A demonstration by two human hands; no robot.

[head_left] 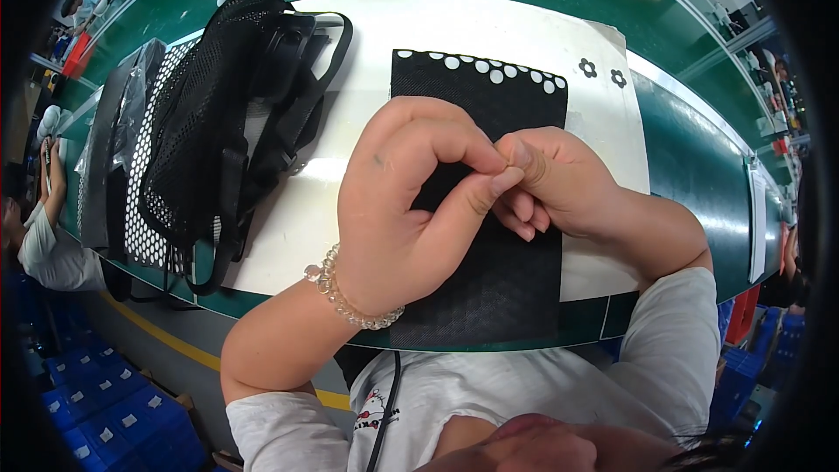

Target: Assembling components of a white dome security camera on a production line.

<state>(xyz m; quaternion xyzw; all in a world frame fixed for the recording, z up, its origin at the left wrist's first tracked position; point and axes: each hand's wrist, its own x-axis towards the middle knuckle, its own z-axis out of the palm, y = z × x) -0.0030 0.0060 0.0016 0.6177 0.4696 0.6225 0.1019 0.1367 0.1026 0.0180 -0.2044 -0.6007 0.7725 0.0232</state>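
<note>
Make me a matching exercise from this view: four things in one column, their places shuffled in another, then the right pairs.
1. black sheet
2. flowers
3. mesh bag
4. bracelet

A. left of the sheet
B. around the left wrist
C. beneath the left hand and right hand
D. right of the sheet, on the white mat

Pairs: 1-C; 2-D; 3-A; 4-B
</note>
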